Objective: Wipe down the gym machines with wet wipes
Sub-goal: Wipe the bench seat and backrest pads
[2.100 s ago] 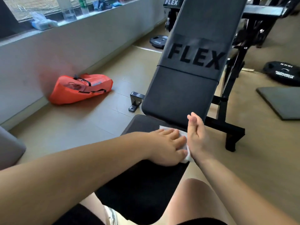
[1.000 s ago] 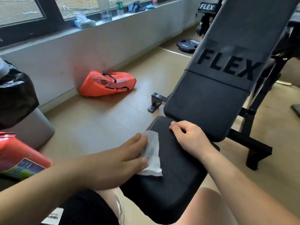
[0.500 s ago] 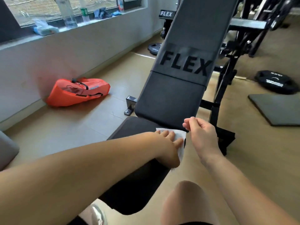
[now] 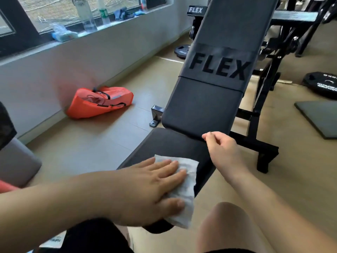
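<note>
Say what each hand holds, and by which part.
Neither grips anything. The left hand presses the wipe flat on the seat, covering its left side; the right hand is empty.

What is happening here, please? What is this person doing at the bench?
A person is wiping a black padded gym bench marked FLEX. The left hand presses a white wet wipe flat onto the black seat pad. The right hand, fingers loosely curled, holds nothing and sits by the seat's right edge, just below the tilted backrest. An orange bag lies on the floor by the wall.
</note>
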Demonstrator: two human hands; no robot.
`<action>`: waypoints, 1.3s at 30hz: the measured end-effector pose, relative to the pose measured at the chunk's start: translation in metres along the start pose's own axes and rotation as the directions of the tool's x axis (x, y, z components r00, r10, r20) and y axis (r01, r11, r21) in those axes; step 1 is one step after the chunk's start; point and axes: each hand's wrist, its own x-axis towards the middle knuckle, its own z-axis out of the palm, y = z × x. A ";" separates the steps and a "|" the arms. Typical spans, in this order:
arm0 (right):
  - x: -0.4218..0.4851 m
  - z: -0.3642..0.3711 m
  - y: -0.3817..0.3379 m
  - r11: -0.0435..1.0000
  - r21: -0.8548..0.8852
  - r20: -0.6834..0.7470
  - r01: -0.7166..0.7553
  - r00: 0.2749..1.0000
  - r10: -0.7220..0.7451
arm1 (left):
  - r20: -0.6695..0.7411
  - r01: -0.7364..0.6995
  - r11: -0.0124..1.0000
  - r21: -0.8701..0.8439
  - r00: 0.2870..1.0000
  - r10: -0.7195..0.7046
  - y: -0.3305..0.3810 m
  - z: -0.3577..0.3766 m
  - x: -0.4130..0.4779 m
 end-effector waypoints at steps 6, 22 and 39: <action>0.005 0.042 -0.020 0.971 -0.169 0.160 0.168 0.977 -0.142 | 0.127 0.422 0.884 -0.204 0.906 -0.403 -0.084 -0.003 0.058; 0.007 0.039 -0.016 0.986 -0.168 0.179 -0.007 0.983 0.037 | 0.018 0.198 0.979 -0.049 0.980 -0.197 -0.056 -0.008 0.151; 0.003 0.038 -0.014 0.974 -0.218 0.137 0.059 0.990 -0.029 | 0.043 0.206 0.976 -0.064 0.978 -0.204 -0.088 -0.016 0.114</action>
